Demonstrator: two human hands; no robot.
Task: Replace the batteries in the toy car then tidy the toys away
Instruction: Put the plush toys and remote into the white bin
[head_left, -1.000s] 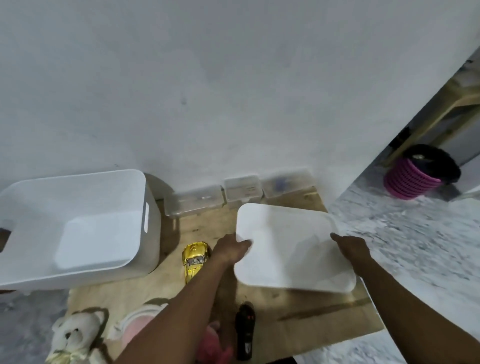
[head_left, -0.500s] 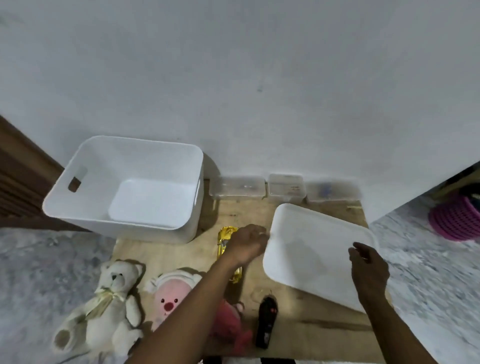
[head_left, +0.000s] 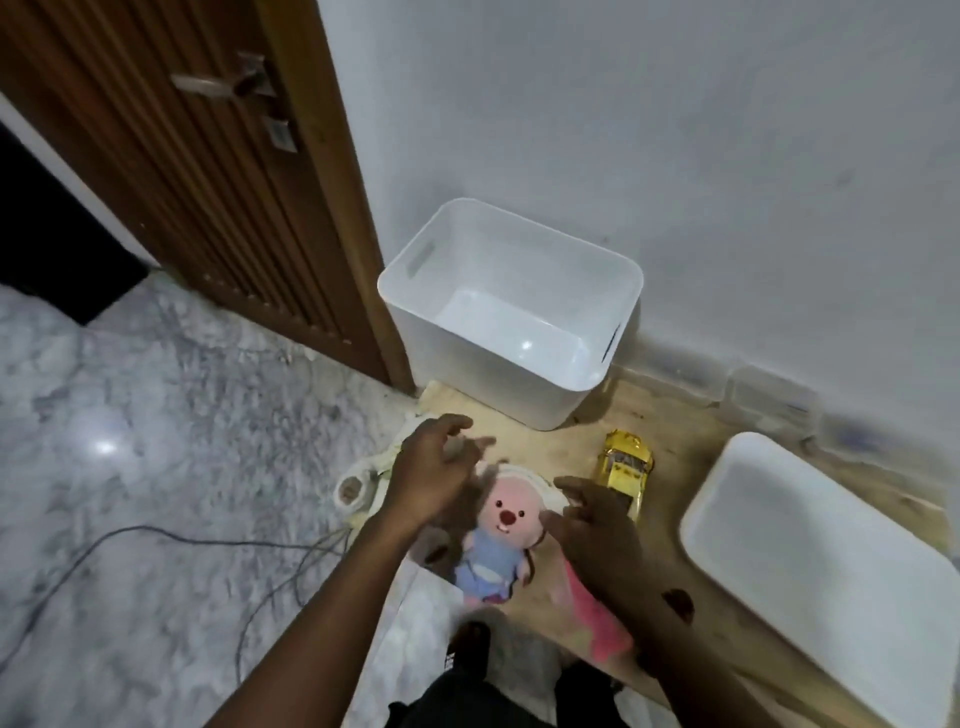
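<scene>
A pink-faced plush (head_left: 498, 540) in a blue outfit lies on the wooden board (head_left: 696, 551) between my two hands. My left hand (head_left: 431, 473) hovers over its left side with fingers spread, partly covering a white teddy bear (head_left: 358, 483). My right hand (head_left: 592, 519) hangs open just right of the plush's head. The yellow toy car (head_left: 626, 467) lies on the board beyond my right hand. An empty white bin (head_left: 519, 312) stands against the wall. Its white lid (head_left: 826, 561) lies flat at the right. A pink plush (head_left: 597, 618) shows under my right forearm.
A brown wooden door (head_left: 197, 176) stands left of the bin. A grey cable (head_left: 218, 551) trails over the marble floor at the left. Small clear boxes (head_left: 769, 395) line the wall's base at the right. A dark object (head_left: 678, 605) lies on the board by my right arm.
Both hands have left the white lid and moved left over the soft toys. My view has swung left, bringing the door into sight.
</scene>
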